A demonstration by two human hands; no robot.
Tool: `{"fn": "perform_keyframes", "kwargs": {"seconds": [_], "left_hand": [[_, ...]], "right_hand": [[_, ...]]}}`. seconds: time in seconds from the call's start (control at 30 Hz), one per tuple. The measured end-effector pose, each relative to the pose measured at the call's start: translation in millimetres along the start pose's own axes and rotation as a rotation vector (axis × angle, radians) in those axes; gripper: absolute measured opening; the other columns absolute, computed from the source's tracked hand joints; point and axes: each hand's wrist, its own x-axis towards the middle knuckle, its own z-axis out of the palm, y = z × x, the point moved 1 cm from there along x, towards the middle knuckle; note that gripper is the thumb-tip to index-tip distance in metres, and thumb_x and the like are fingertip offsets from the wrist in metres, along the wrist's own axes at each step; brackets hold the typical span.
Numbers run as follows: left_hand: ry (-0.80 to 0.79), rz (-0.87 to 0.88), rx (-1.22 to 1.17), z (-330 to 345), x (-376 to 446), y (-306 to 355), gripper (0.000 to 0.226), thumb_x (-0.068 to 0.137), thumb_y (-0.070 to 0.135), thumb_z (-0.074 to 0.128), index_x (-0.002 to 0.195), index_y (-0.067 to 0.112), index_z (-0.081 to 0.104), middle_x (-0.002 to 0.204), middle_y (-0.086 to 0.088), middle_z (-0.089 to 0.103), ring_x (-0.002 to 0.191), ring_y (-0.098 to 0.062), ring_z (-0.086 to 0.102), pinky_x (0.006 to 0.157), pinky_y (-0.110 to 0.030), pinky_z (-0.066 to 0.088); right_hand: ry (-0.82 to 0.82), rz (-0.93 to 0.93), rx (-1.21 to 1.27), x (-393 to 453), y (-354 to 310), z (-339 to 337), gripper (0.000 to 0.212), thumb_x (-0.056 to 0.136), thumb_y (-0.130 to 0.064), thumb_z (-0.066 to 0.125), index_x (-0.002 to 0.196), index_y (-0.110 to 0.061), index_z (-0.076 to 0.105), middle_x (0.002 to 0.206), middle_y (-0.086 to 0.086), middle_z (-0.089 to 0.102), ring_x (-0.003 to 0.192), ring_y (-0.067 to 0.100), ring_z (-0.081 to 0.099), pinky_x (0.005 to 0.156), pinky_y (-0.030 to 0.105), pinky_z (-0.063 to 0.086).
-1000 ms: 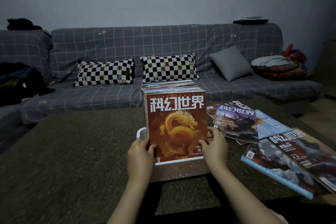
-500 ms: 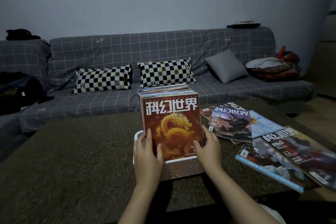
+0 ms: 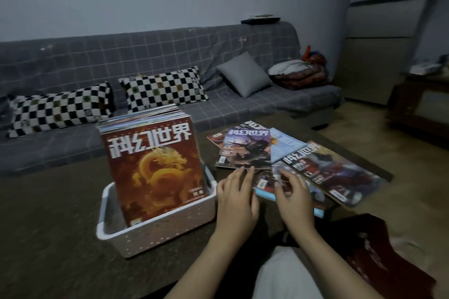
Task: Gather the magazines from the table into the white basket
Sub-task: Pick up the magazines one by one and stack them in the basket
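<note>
The loose magazines (image 3: 291,167) lie fanned flat on the worktop (image 3: 48,213), just right of the white basket (image 3: 155,235), which already holds an upright stack. Both hands hover at the near edge of the spread. The left hand (image 3: 237,198) has straight, relaxed fingers reaching toward the purple-covered issue (image 3: 247,148); the right hand (image 3: 292,198) sits over the blue-edged one (image 3: 266,181), fingers loosely curled, gripping nothing visible. The right hand looks nearer the closest magazine, whose long side runs away to the right.
</note>
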Motion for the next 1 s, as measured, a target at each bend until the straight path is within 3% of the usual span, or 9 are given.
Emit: {"fn": "perform_keyframes", "kwargs": {"seconds": [0.07,0.17,0.27,0.43,0.6,0.7,0.77,0.9,1.0], "left_hand": [[-0.067,-0.001,-0.048,26.9,12.2,15.1,0.052,0.078,0.016,0.064,0.128,0.008,0.056,0.125,-0.014,0.061,0.117,-0.027,0.058,0.097,-0.043,0.041],[-0.179,-0.005,-0.067,70.1,27.9,30.0,0.049,0.087,0.020,0.054,0.135,0.011,0.049,0.134,-0.013,0.054,0.125,-0.026,0.050,0.103,-0.041,0.032],[-0.289,-0.002,-0.073,111.1,39.6,40.2,0.050,0.094,0.026,0.044,0.142,0.014,0.038,0.141,-0.012,0.046,0.132,-0.025,0.040,0.108,-0.038,0.025],[-0.478,-0.001,-0.093,165.2,51.7,59.1,0.054,0.097,0.037,0.035,0.147,0.020,0.026,0.152,-0.016,0.029,0.141,-0.026,0.023,0.113,-0.039,0.016],[-0.517,-0.004,-0.092,189.6,59.5,64.2,0.052,0.097,0.044,0.031,0.146,0.030,0.025,0.153,-0.014,0.027,0.141,-0.027,0.021,0.114,-0.043,0.012],[-0.514,-0.046,-0.121,191.8,60.2,65.8,0.051,0.097,0.046,0.032,0.146,0.031,0.028,0.153,-0.012,0.027,0.141,-0.026,0.021,0.114,-0.042,0.014],[-0.518,-0.063,-0.152,190.8,59.3,66.0,0.051,0.097,0.046,0.032,0.145,0.030,0.031,0.153,-0.010,0.027,0.141,-0.025,0.021,0.115,-0.041,0.013],[-0.504,-0.107,-0.241,184.2,57.7,71.5,0.048,0.098,0.041,0.036,0.143,0.024,0.038,0.151,-0.008,0.034,0.140,-0.024,0.025,0.116,-0.040,0.013],[-0.515,-0.221,-0.305,179.0,55.8,79.0,0.049,0.097,0.040,0.039,0.142,0.020,0.039,0.150,-0.008,0.035,0.140,-0.024,0.027,0.114,-0.041,0.017]], "right_hand": [[0.021,0.044,-0.055,10.2,24.5,-19.3,0.030,0.085,-0.012,0.059,0.115,-0.009,0.061,0.117,0.013,0.058,0.108,0.029,0.056,0.093,0.045,0.047],[0.039,0.090,-0.231,24.4,62.8,-41.4,0.030,0.084,-0.015,0.060,0.114,-0.012,0.062,0.112,0.012,0.060,0.106,0.030,0.055,0.091,0.038,0.045],[0.036,0.108,-0.489,42.9,97.8,-54.3,0.034,0.082,-0.022,0.061,0.115,-0.015,0.061,0.120,0.010,0.060,0.118,0.029,0.046,0.102,0.042,0.033],[-0.027,0.375,-0.740,76.0,142.8,-71.5,0.058,0.085,-0.050,0.050,0.134,-0.020,0.044,0.147,0.014,0.031,0.136,0.033,0.020,0.109,0.046,0.018],[0.035,0.522,-0.681,81.5,156.1,-76.0,0.074,0.079,-0.062,0.052,0.141,-0.025,0.033,0.149,0.021,0.015,0.132,0.037,0.017,0.107,0.046,0.025],[0.073,0.617,-0.561,75.7,157.3,-73.8,0.071,0.079,-0.063,0.051,0.141,-0.033,0.033,0.141,0.023,0.025,0.124,0.038,0.025,0.103,0.045,0.028],[0.097,0.616,-0.456,70.4,158.0,-72.1,0.062,0.083,-0.057,0.051,0.139,-0.034,0.037,0.131,0.024,0.036,0.118,0.037,0.034,0.098,0.042,0.033],[0.201,0.558,-0.151,60.8,151.9,-75.0,0.052,0.090,-0.031,0.056,0.138,-0.020,0.042,0.128,0.017,0.043,0.108,0.028,0.051,0.085,0.024,0.035],[0.241,0.571,0.047,49.8,145.0,-78.9,0.051,0.090,-0.022,0.056,0.139,-0.017,0.041,0.133,0.012,0.048,0.114,0.024,0.052,0.090,0.025,0.039]]}}
